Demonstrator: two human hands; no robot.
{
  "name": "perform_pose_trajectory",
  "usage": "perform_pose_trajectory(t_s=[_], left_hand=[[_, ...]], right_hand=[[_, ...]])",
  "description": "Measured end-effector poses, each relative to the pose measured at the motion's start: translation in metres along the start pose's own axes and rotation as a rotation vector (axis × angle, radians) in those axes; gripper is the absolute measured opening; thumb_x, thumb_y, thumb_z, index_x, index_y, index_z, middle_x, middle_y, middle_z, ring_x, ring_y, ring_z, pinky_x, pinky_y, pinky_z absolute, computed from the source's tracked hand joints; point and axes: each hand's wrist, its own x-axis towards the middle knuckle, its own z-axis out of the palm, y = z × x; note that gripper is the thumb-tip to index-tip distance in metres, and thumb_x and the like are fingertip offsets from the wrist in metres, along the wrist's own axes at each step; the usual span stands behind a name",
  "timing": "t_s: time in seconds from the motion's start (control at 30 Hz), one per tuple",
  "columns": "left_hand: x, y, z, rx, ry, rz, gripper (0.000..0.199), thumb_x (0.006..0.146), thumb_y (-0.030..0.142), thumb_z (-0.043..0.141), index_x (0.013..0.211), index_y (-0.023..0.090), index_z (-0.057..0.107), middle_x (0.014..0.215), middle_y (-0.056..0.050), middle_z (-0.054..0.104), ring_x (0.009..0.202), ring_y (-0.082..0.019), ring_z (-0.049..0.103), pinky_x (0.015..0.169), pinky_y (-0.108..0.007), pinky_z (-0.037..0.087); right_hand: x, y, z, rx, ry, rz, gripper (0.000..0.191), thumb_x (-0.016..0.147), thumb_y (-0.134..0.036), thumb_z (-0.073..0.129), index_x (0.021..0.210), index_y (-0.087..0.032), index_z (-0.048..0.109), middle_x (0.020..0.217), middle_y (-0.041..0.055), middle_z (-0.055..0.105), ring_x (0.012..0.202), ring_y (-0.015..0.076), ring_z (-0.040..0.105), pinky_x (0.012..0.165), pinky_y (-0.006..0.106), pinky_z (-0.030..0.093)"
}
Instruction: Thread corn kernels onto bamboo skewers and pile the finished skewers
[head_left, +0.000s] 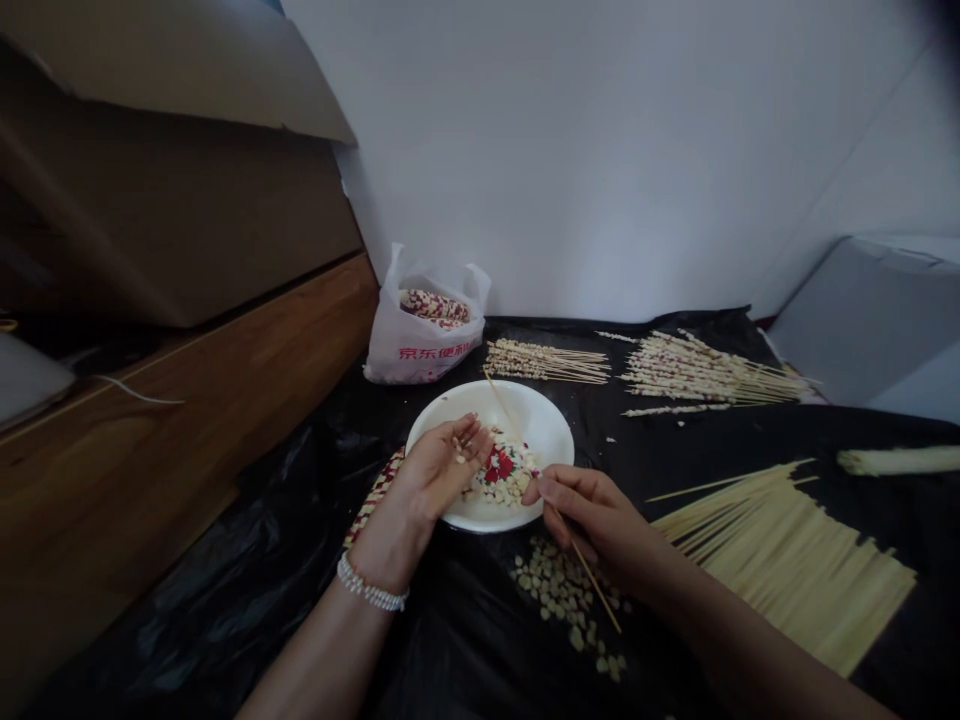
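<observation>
A white bowl (pixel 551 425) with a red pattern inside holds loose pale corn kernels (pixel 510 490). Over its left side my left hand (pixel 446 460) is palm up, fingers loosely curled, with a few pale kernels lying in it. At the bowl's right rim my right hand (pixel 589 505) pinches a thin wooden skewer (pixel 592 580). The skewer slants across the bowl, its far end near the back rim and its near end below my right hand. A red-and-cream corn cob (pixel 376 495) lies beside the bowl, partly hidden by my left arm.
Black plastic sheeting (pixel 292 540) covers the surface. Scattered kernels (pixel 562 590) lie before the bowl. Bare skewers (pixel 795 560) fan out at right, near a pale stripped cob (pixel 900 460). Behind are a bag of cobs (pixel 424 345) and two piles of threaded skewers (pixel 547 360) (pixel 682 370).
</observation>
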Motion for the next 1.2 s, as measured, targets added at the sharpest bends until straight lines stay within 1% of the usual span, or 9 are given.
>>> perform_pose_trajectory(t_s=[0.1,0.17,0.3,0.43,0.53,0.6,0.83,0.97,1.2], left_hand=[[0.004,0.005,0.006,-0.007,0.031,-0.148,0.020,0.091,0.015,0.042,0.102,0.007,0.058,0.080,-0.013,0.066,0.069,-0.021,0.068,0.067,-0.036,0.060],[0.005,0.006,0.005,-0.018,0.045,-0.177,0.023,0.092,0.021,0.041,0.102,0.008,0.056,0.084,-0.014,0.065,0.073,-0.022,0.068,0.067,-0.038,0.060],[0.003,0.002,0.002,0.008,-0.039,-0.094,0.024,0.088,0.007,0.043,0.106,0.004,0.059,0.088,-0.016,0.068,0.081,-0.021,0.070,0.076,-0.033,0.058],[-0.001,0.000,0.008,0.012,-0.032,-0.021,0.043,0.083,-0.008,0.037,0.119,0.004,0.057,0.100,-0.016,0.070,0.089,-0.018,0.070,0.079,-0.024,0.057],[0.000,0.000,0.010,-0.057,-0.020,0.073,0.048,0.083,-0.009,0.037,0.123,0.009,0.056,0.099,-0.012,0.071,0.085,-0.015,0.071,0.078,-0.019,0.057],[0.002,0.001,0.010,-0.097,-0.029,0.110,0.046,0.083,-0.009,0.040,0.121,0.009,0.057,0.097,-0.012,0.072,0.083,-0.014,0.071,0.077,-0.019,0.057],[0.001,0.005,0.009,-0.096,-0.029,0.164,0.033,0.087,-0.005,0.043,0.109,0.010,0.063,0.090,-0.008,0.072,0.076,-0.011,0.071,0.070,-0.014,0.057],[0.002,0.008,0.007,-0.106,-0.038,0.212,0.030,0.085,-0.006,0.045,0.104,0.008,0.062,0.095,-0.011,0.072,0.084,-0.013,0.071,0.068,-0.013,0.056],[0.010,0.007,0.002,-0.109,-0.076,0.293,0.026,0.084,-0.007,0.047,0.097,0.008,0.064,0.099,-0.012,0.071,0.091,-0.015,0.070,0.075,-0.016,0.057]], right_hand=[[-0.001,0.000,0.000,-0.006,-0.022,0.003,0.030,0.089,-0.044,0.056,0.082,-0.017,0.068,0.045,-0.0071,0.050,0.031,0.0044,0.023,0.033,0.021,0.013],[-0.001,0.001,0.000,-0.012,-0.034,0.008,0.031,0.089,-0.044,0.055,0.082,-0.017,0.068,0.045,-0.0071,0.051,0.030,0.0044,0.023,0.033,0.021,0.013],[-0.001,0.002,-0.001,-0.022,-0.047,0.021,0.031,0.089,-0.044,0.055,0.083,-0.017,0.068,0.045,-0.0073,0.051,0.029,0.0044,0.024,0.032,0.022,0.013],[-0.002,0.002,-0.001,-0.018,-0.053,0.027,0.030,0.090,-0.043,0.054,0.082,-0.018,0.068,0.045,-0.0071,0.051,0.029,0.0044,0.024,0.032,0.022,0.012],[-0.003,0.001,0.000,0.001,-0.069,0.032,0.029,0.091,-0.041,0.054,0.083,-0.017,0.068,0.045,-0.0068,0.051,0.029,0.0036,0.024,0.032,0.022,0.011],[-0.004,0.001,0.001,0.027,-0.087,0.031,0.028,0.092,-0.040,0.054,0.084,-0.017,0.068,0.046,-0.0066,0.052,0.029,0.0028,0.025,0.032,0.021,0.011],[-0.007,0.003,0.007,0.094,-0.182,0.095,0.024,0.092,-0.036,0.056,0.084,-0.017,0.069,0.048,-0.0058,0.058,0.027,0.0017,0.032,0.028,0.016,0.017],[-0.009,0.006,0.011,0.137,-0.231,0.140,0.024,0.093,-0.035,0.056,0.082,-0.017,0.068,0.047,-0.0056,0.059,0.026,0.0019,0.035,0.027,0.014,0.020],[-0.007,0.013,0.010,0.168,-0.243,0.143,0.026,0.091,-0.038,0.058,0.083,-0.015,0.067,0.046,-0.0055,0.060,0.024,0.0020,0.034,0.025,0.013,0.021]])
